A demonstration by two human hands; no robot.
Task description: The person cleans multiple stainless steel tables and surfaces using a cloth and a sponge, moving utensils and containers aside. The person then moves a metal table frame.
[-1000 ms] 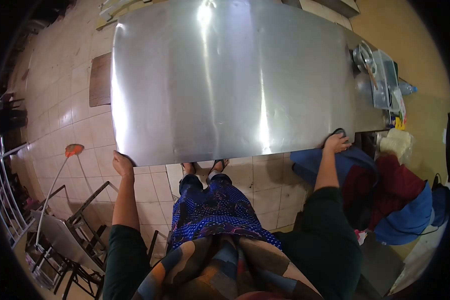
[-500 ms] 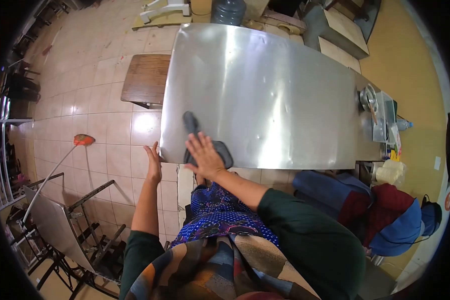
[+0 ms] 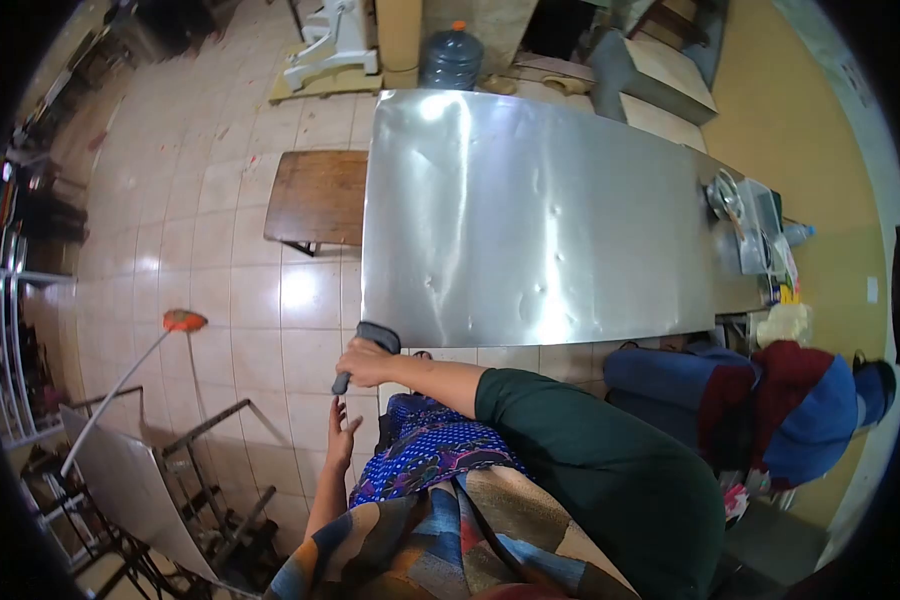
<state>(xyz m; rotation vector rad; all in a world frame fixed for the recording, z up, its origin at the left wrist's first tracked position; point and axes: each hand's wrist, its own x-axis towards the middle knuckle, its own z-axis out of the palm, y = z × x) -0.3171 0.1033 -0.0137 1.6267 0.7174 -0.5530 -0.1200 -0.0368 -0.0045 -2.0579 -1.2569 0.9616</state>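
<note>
My right hand (image 3: pixel 368 364) is closed around a dark grey cloth (image 3: pixel 380 336), at the near left corner of a shiny metal-topped table (image 3: pixel 570 230). One part of the cloth sticks out above the fist and a smaller end hangs out below it. My left hand (image 3: pixel 341 440) is just under that lower end, over the floor beside my body. Its fingers are apart and I see nothing in it; the index fingertip comes close to the cloth, and whether they touch I cannot tell.
A wooden stool (image 3: pixel 318 198) stands against the table's left side. At the right end are a metal pot (image 3: pixel 722 196) and a clear plastic box (image 3: pixel 760 225). Blue and maroon fabric (image 3: pixel 760 400) lies at the near right. Lower left are an overturned metal-legged table (image 3: pixel 135 480) and an orange-headed mop (image 3: pixel 183 320).
My right hand has gone from lying flat on the cloth on the tabletop to gripping it at the corner edge. My left hand has dropped from the corner towards my body. The view has shifted.
</note>
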